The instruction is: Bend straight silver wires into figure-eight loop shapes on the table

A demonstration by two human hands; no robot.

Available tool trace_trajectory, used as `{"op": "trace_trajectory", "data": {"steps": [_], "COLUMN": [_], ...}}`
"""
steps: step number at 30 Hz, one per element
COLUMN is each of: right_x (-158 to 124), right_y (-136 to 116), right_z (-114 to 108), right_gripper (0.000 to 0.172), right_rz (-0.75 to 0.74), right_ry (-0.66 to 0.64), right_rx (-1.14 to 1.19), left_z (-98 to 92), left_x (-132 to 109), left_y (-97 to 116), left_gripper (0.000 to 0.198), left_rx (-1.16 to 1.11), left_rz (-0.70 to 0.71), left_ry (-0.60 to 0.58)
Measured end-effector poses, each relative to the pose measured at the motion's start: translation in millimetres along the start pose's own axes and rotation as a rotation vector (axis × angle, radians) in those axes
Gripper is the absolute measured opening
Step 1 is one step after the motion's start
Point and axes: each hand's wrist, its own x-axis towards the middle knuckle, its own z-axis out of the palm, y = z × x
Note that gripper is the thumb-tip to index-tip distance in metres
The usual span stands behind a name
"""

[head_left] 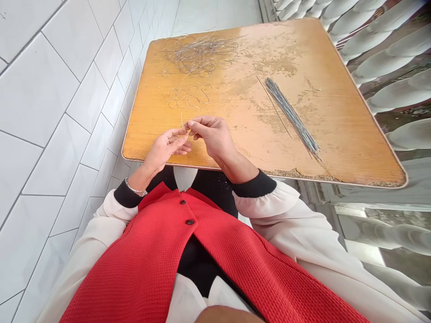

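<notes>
Over the near left edge of the wooden table, my left hand (167, 147) and my right hand (213, 134) meet at the fingertips. Between them they pinch a thin wire (182, 119), whose free end sticks up past the fingers. The rest of that wire is mostly hidden by the fingers. Just beyond my hands lie several curled wire pieces (190, 96) with looped, S-like bends. Farther back is a tangled heap of bent wires (202, 51). To the right rests a bundle of straight grey wires (292, 115), with a single straight wire (274, 106) alongside it.
The table top (242, 148) is worn, its surface peeling in patches and its front edge chipped. A white tiled wall (67, 134) runs close along the left. On the right stands a railing of white balusters (390, 67).
</notes>
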Motion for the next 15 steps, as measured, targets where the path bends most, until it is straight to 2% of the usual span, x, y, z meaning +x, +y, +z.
{"op": "trace_trajectory", "data": {"steps": [5, 8, 15], "right_x": [2.8, 3.3, 3.9], "right_y": [-3.5, -4.0, -1.6], "right_z": [0.0, 0.1, -0.7], "right_gripper": [0.022, 0.024, 0.029], "right_rz": [0.001, 0.005, -0.001], "right_ry": [-0.017, -0.047, -0.072], "right_rx": [-0.022, -0.061, -0.044], "left_z": [-14.9, -14.6, -4.7], "left_x": [8.9, 14.1, 17.5], "left_y": [15.3, 23.8, 31.0], "left_gripper": [0.018, 0.011, 0.02], "left_rx": [0.116, 0.154, 0.187], "left_rz": [0.12, 0.147, 0.148], "left_ry": [0.136, 0.147, 0.136]}}
